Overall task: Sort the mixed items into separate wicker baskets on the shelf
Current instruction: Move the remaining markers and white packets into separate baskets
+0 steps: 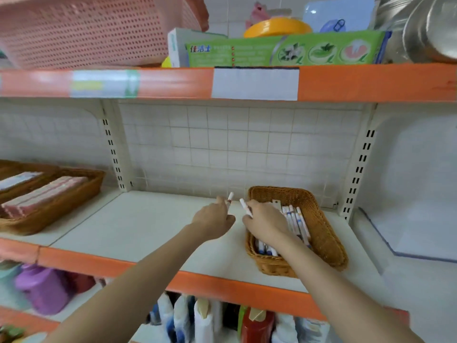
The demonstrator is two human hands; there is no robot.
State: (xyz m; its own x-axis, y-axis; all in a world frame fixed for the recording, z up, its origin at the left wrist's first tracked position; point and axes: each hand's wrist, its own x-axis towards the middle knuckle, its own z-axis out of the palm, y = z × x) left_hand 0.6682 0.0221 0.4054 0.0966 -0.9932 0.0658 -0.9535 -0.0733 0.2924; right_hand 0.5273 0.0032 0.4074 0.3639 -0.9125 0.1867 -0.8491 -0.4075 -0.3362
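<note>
A wicker basket (321,229) stands on the right of the middle shelf and holds several white pens (296,220) with blue marks. My right hand (265,222) reaches over the basket's left rim and pinches a white pen (244,206) that sticks up to the left. Just left of the basket, my left hand (214,220) grips another white pen with a red band (230,198), its tip pointing up. At the far left sit two more wicker baskets (61,201) with flat pink and white packs (42,193) inside.
The white shelf board (138,226) has an orange front edge (222,285). Above hangs the upper shelf with a pink plastic basket (86,30), a green box (284,50) and metal bowls (425,28). Bottles (205,318) stand on the shelf below.
</note>
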